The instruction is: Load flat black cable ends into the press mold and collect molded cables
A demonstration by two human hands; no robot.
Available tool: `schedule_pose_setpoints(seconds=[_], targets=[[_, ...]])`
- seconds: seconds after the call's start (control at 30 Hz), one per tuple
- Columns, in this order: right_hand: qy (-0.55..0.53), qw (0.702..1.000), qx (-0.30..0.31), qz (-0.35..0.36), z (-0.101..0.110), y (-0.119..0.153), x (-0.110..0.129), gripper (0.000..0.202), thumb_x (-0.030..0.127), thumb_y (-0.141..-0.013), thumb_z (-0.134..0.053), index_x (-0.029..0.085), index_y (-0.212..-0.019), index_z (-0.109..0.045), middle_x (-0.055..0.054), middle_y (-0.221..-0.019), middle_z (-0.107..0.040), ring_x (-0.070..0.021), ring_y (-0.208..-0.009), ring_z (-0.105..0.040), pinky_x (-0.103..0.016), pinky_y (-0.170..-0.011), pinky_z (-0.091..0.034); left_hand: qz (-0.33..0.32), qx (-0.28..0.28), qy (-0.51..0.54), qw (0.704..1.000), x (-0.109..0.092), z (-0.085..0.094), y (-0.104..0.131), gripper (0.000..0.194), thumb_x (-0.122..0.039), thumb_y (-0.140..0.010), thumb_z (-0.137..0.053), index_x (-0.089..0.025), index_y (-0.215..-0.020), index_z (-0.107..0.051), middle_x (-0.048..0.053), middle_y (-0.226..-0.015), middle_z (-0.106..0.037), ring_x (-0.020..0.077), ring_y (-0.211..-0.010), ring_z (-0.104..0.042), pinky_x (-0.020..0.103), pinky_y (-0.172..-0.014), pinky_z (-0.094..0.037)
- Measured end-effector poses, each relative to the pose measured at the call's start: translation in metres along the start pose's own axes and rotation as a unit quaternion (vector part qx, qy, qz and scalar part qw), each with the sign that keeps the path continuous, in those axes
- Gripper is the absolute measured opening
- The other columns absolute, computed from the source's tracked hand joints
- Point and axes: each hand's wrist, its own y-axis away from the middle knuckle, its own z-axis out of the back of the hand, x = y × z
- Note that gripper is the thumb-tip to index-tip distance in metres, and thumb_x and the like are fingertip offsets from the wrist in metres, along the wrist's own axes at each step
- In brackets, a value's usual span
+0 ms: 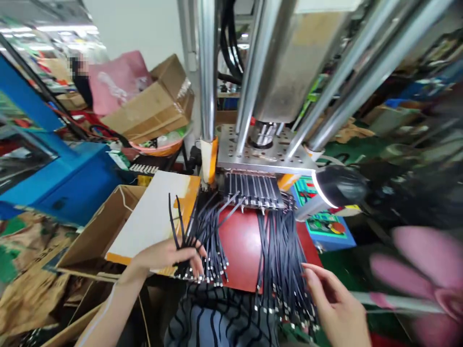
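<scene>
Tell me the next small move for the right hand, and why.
Probably separate one strip from the right-hand bundle of flat black strips: the right hand's fingertips are at its edge, its strips overlap closely, and the left hand already seems to hold some.

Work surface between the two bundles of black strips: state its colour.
The work surface is red, clearest in the head view.

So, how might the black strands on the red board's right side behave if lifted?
The strands would probably bend, as several already curve. They might tangle or splay, since they overlap and their ends fan out.
</scene>
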Motion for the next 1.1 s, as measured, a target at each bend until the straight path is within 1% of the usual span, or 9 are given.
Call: schedule_pose_setpoints(seconds=[0.1,0.2,0.33,0.53,0.6,0.67,0.8,0.87,1.1], targets=[[-0.106,0.978,0.167,0.073,-0.056,-0.015,0.053,0.032,0.052,-0.096,-0.056,0.025,-0.101,-0.072,-0.006,-0.085,-0.078,-0.0245,-0.071,-0.076,-0.033,-0.063,-0.063,0.042,-0.178,0.029,0.983,0.026,0.042,-0.001,0.051,-0.06,-0.087,-0.073,-0.012,-0.103,-0.068,0.018,-0.097,-0.08,0.0275,-0.081,-0.078,0.038,-0.077,-0.061],[-0.06,0.96,0.245,0.125,-0.114,-0.005,0.079,0.028,0.044,-0.098,-0.053,0.021,-0.108,-0.064,-0.003,-0.077,-0.072,-0.0197,-0.06,-0.07,-0.03,-0.057,-0.058,0.051,-0.312,0.033,0.948,0.05,0.064,0.002,0.053,-0.062,-0.085,-0.074,-0.013,-0.104,-0.064,0.019,-0.105,-0.078,0.0281,-0.088,-0.078,0.039,-0.078,-0.062],[0.058,0.955,0.203,0.21,-0.158,0.016,0.074,0.013,0.028,-0.097,-0.046,0.02,-0.1,-0.056,-0.01,-0.086,-0.07,-0.0249,-0.071,-0.073,-0.034,-0.063,-0.057,0.051,-0.445,-0.019,0.894,0.068,0.07,0.011,0.052,-0.06,-0.092,-0.063,-0.015,-0.116,-0.06,0.017,-0.116,-0.073,0.0288,-0.104,-0.075,0.044,-0.094,-0.06],[0.04,0.96,0.169,0.222,-0.163,0.019,0.057,0.013,0.028,-0.097,-0.043,0.024,-0.088,-0.051,-0.006,-0.077,-0.068,-0.0226,-0.063,-0.07,-0.03,-0.055,-0.051,0.054,-0.594,-0.194,0.779,0.069,0.048,0.017,0.062,-0.043,-0.09,-0.068,-0.013,-0.141,-0.049,0.023,-0.152,-0.049,0.0407,-0.148,-0.04,0.057,-0.122,-0.035],[0.026,0.961,0.193,0.198,-0.161,0.015,0.056,0.017,0.03,-0.097,-0.044,0.025,-0.083,-0.052,-0.004,-0.074,-0.069,-0.0212,-0.06,-0.07,-0.029,-0.052,-0.049,0.033,-0.6,-0.312,0.736,0.063,0.041,0.01,0.058,-0.039,-0.096,-0.062,-0.015,-0.146,-0.046,0.021,-0.15,-0.051,0.0364,-0.145,-0.045,0.052,-0.12,-0.038],[0.012,0.96,0.221,0.172,-0.158,0.012,0.057,0.021,0.032,-0.097,-0.045,0.025,-0.078,-0.053,-0.002,-0.071,-0.069,-0.0201,-0.058,-0.069,-0.028,-0.052,-0.048,0.042,-0.553,-0.406,0.726,0.055,0.039,-0.002,0.043,-0.036,-0.1,-0.057,-0.016,-0.138,-0.055,0.018,-0.133,-0.063,0.0331,-0.128,-0.059,0.048,-0.11,-0.047],[-0.031,0.956,0.257,0.138,-0.149,0.011,0.058,0.024,0.035,-0.096,-0.047,0.025,-0.076,-0.055,0.0,-0.066,-0.067,-0.0181,-0.053,-0.065,-0.028,-0.054,-0.048,0.093,-0.471,-0.436,0.761,0.043,0.053,-0.033,0.009,-0.025,-0.09,-0.071,-0.017,-0.09,-0.07,0.012,-0.096,-0.071,0.0325,-0.102,-0.068,0.042,-0.093,-0.051],[-0.056,0.953,0.27,0.124,-0.146,0.011,0.057,0.026,0.037,-0.098,-0.045,0.025,-0.077,-0.056,0.0,-0.064,-0.065,-0.0178,-0.053,-0.064,-0.028,-0.054,-0.049,0.099,-0.459,-0.426,0.773,0.038,0.059,-0.042,0.01,-0.017,-0.086,-0.073,-0.017,-0.077,-0.067,0.01,-0.086,-0.071,0.0301,-0.091,-0.069,0.039,-0.086,-0.051],[-0.079,0.943,0.314,0.08,-0.143,0.007,0.055,0.028,0.043,-0.096,-0.047,0.024,-0.077,-0.056,0.0,-0.064,-0.065,-0.0181,-0.056,-0.065,-0.028,-0.057,-0.05,0.043,-0.44,-0.323,0.837,0.012,0.05,-0.016,0.02,-0.035,-0.094,-0.066,-0.019,-0.082,-0.067,0.001,-0.079,-0.071,0.0167,-0.07,-0.064,0.027,-0.067,-0.048]])
